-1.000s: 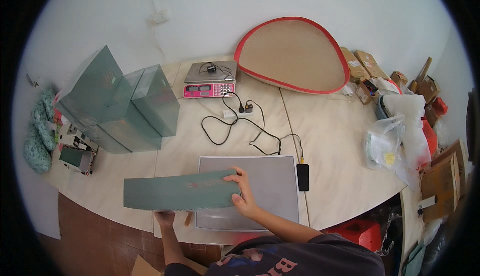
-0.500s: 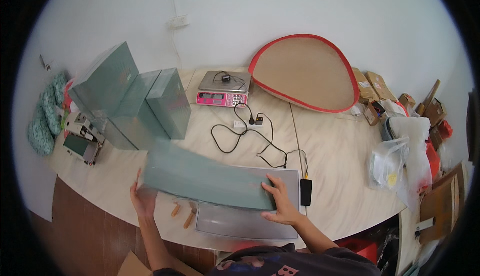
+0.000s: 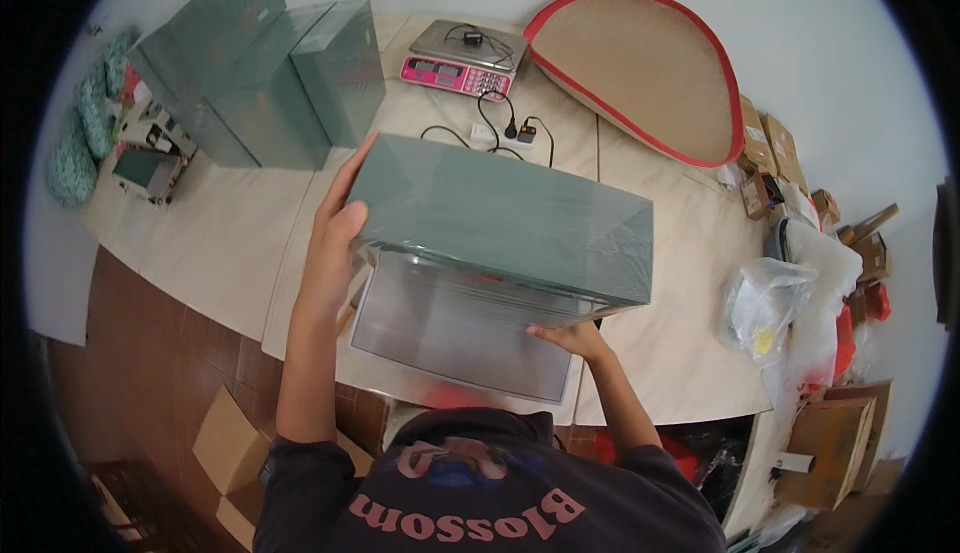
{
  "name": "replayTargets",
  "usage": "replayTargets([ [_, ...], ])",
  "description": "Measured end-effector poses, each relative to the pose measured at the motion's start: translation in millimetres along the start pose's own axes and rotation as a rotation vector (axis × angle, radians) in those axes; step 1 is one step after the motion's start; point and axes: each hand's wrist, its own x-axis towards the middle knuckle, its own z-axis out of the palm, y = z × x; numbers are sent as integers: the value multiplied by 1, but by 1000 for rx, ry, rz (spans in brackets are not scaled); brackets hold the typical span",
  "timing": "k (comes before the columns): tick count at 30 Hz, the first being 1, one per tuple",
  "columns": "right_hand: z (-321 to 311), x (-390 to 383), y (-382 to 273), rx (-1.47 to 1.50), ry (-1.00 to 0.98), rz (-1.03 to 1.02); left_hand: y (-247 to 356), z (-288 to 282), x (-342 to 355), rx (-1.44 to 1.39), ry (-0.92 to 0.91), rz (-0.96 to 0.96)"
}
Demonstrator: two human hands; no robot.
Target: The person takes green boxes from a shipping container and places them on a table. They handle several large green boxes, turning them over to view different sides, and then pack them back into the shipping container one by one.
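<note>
Supporting right hand (image 3: 568, 338): grasping the green box (image 3: 500, 208) at its near right lower edge; the thumb shows, the fingers are hidden, and we judge that weight rests there.
Left hand (image 3: 335, 238): clasping the box's left end, thumb at the near corner; we take this as steadying the tilt.
Green box: film-wrapped, between both hands and over part of the grey mat (image 3: 460, 338); we cannot tell whether an edge touches anything.
Grey mat: flat at the near edge of the table (image 3: 690, 353), within easy reach.
Power strip (image 3: 520, 140): beyond the box, plugs inserted.
Scale (image 3: 455, 68): keypad facing the person, presumably for reading.
Other green boxes (image 3: 340, 73): grouped far left, probably saving room.
Red-rimmed tray (image 3: 650, 73): at the back, apparently out of the way.
</note>
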Motion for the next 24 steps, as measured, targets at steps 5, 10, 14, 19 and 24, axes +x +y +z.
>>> replayTargets([
  [5, 2, 1, -2, -4, 62, -94, -1, 10, -5, 16, 47, 70],
  [10, -14, 0, -22, -72, 3, -21, -4, 14, -3, -11, 73, 82],
  [14, -42, -6, -49, -56, 187, -114, -10, 20, -3, -29, 108, 91],
  [19, -39, 30, -186, 107, 731, -637, -7, 17, -10, -106, 120, 54],
  [24, -37, 32, -180, 206, 785, -617, -12, 22, -5, -43, 118, 56],
])
